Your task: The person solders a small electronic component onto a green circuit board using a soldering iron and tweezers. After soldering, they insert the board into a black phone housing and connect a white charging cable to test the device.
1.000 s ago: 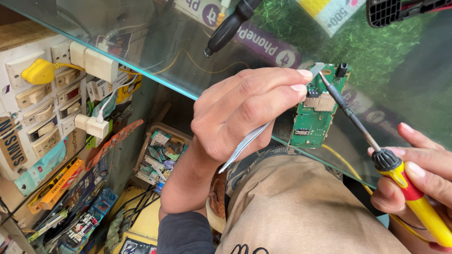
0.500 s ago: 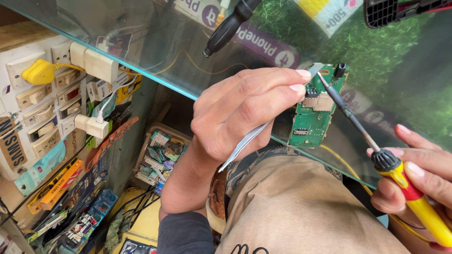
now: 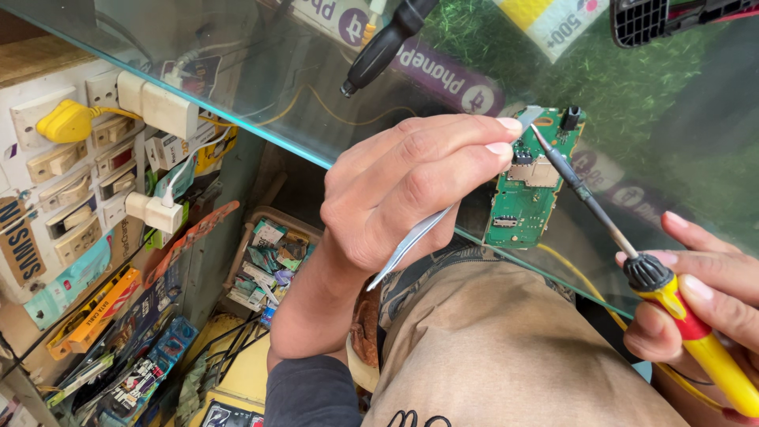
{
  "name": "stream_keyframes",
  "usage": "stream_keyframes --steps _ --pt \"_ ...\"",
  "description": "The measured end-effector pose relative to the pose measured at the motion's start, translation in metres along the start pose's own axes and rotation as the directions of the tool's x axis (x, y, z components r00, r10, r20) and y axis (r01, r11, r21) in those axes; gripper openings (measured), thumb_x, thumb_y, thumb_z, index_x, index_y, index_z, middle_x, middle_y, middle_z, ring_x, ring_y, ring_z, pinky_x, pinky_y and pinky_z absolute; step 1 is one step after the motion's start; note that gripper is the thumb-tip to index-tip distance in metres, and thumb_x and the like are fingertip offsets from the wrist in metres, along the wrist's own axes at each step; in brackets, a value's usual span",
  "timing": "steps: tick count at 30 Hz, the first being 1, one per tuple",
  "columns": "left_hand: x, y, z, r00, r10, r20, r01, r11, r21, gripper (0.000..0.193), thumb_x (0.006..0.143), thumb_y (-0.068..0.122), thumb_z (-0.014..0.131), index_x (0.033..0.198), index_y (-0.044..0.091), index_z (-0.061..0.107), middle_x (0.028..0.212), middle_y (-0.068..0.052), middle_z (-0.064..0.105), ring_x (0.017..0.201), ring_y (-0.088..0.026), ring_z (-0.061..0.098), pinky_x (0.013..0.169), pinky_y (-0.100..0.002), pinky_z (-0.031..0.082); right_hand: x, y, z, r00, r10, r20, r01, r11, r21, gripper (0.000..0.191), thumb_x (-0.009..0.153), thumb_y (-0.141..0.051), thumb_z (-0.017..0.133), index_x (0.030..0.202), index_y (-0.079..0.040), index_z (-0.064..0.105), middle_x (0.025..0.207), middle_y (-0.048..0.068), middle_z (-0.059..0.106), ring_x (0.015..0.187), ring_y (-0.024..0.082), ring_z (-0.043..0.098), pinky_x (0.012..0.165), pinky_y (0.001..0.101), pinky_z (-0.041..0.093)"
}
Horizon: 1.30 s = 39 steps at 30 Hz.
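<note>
Two hands work over a green circuit board [image 3: 528,186] that lies flat on a glass counter [image 3: 261,103], close to its near edge. The left hand [image 3: 403,190] is closed in a pinch around a pair of metal tweezers [image 3: 415,237]; the thumb and first fingers press the blades together, the back end of the tool sticks out below the palm toward the person's lap, and the tips come out just past the fingertips at the top corner of the board. Whether the tips hold any small part cannot be told. The right hand [image 3: 700,296] is wrapped around the yellow and red handle of a soldering iron [image 3: 632,253], fingers closed on the grip just behind its black collar. From that grip the thin dark shaft runs up and to the left, and its point rests at the upper part of the board, right beside the tweezer tips. A yellow cable [image 3: 569,265] trails under the glass below the shaft. Beyond the left hand's knuckles a black tool handle [image 3: 383,43] lies on the counter. Well to the left of that hand a switchboard [image 3: 71,182] carries a yellow plug [image 3: 63,122] and white adapters, and below the wrist stands a tray of small parts [image 3: 273,257]. Beneath both hands is the person's tan-clothed lap [image 3: 490,348].
</note>
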<state>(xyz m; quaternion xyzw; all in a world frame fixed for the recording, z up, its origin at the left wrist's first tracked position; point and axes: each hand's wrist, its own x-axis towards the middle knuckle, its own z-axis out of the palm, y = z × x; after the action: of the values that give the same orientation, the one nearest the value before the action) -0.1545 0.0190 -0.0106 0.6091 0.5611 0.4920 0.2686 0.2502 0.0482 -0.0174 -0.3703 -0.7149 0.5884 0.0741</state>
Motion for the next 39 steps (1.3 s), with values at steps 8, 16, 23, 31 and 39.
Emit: stream_keyframes --steps 8,16,23,31,39 --pt "0.000 0.000 -0.002 1.000 0.000 0.009 0.000 1.000 0.002 0.036 0.099 -0.018 0.068 0.126 0.004 0.060 0.124 -0.012 0.069 0.109 -0.023 0.074 0.091 -0.029 0.065 0.011 -0.022 0.019 0.991 -0.027 -0.128 0.017 0.997 -0.074 0.019 0.111 -0.006 0.045 0.128 -0.011 0.054 0.118 0.017 0.066 0.118 0.032 0.069 0.120 0.0605 0.039" --pt "0.001 0.000 -0.001 1.000 0.003 0.002 -0.003 1.000 -0.005 0.036 0.099 -0.019 0.067 0.126 0.003 0.060 0.123 -0.013 0.069 0.109 -0.024 0.074 0.093 -0.030 0.065 0.018 -0.019 0.001 0.986 0.153 0.066 -0.153 0.988 -0.013 0.028 0.101 0.003 0.041 0.119 -0.002 0.062 0.109 0.022 0.071 0.115 0.043 0.067 0.117 0.0659 0.035" --pt "0.000 -0.001 0.000 1.000 0.008 0.001 -0.008 1.000 0.002 0.036 0.099 -0.018 0.068 0.127 0.004 0.060 0.124 -0.012 0.069 0.109 -0.024 0.074 0.092 -0.029 0.065 -0.008 -0.012 0.040 0.953 -0.057 -0.297 0.025 0.994 -0.108 0.014 0.117 -0.004 0.057 0.130 -0.009 0.053 0.114 0.015 0.067 0.115 0.032 0.071 0.119 0.0562 0.042" --pt "0.000 0.000 0.000 1.000 0.001 0.002 -0.001 1.000 0.002 0.036 0.100 -0.018 0.068 0.127 0.004 0.060 0.124 -0.012 0.069 0.109 -0.023 0.074 0.092 -0.029 0.065 0.011 -0.011 0.022 0.962 -0.205 -0.181 0.195 0.978 -0.072 0.027 0.105 -0.010 0.061 0.128 -0.007 0.048 0.112 0.021 0.064 0.112 0.036 0.071 0.117 0.0612 0.045" --pt "0.001 -0.001 0.000 1.000 0.011 -0.006 -0.011 1.000 0.000 0.035 0.099 -0.018 0.068 0.126 0.003 0.060 0.123 -0.012 0.069 0.107 -0.024 0.074 0.091 -0.029 0.065 0.005 -0.015 0.047 0.928 -0.157 -0.337 0.125 0.985 -0.116 0.034 0.101 -0.002 0.066 0.130 -0.008 0.049 0.113 0.015 0.064 0.107 0.033 0.072 0.114 0.0585 0.049"
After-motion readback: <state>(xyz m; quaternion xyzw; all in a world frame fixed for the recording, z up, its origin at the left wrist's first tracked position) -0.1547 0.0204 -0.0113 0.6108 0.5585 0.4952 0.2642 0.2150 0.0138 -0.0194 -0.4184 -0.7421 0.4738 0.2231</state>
